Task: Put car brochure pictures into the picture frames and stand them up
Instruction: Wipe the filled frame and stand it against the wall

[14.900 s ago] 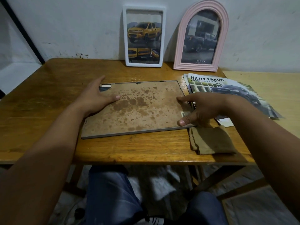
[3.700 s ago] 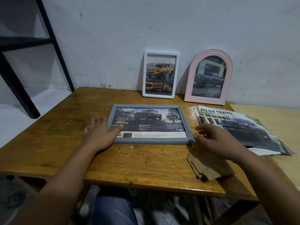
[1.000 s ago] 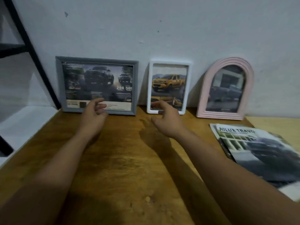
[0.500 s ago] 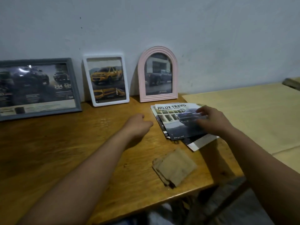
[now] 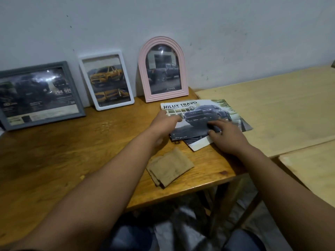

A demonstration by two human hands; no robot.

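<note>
Three filled frames lean upright against the wall: a grey landscape frame (image 5: 39, 94) at the left, a white frame (image 5: 107, 79) in the middle and a pink arched frame (image 5: 163, 69) to its right. A HILUX TRAVO brochure (image 5: 203, 109) lies on the wooden table (image 5: 72, 151) in front of the pink frame, with loose sheets under it. My left hand (image 5: 165, 124) grips the brochure's left edge, fingers curled over it. On the lower middle of the brochure my right hand (image 5: 226, 136) pinches the paper, which buckles up slightly.
A folded brown cloth (image 5: 170, 167) lies near the table's front edge, just below the brochure. A paler wooden table (image 5: 281, 105) adjoins at the right. My knees show under the table's front edge.
The grey frame, lying flat earlier, now stands against the wall. Both hands left the frames and moved right; my left hand has now reached the brochure's left edge and my right grips its lower part.
</note>
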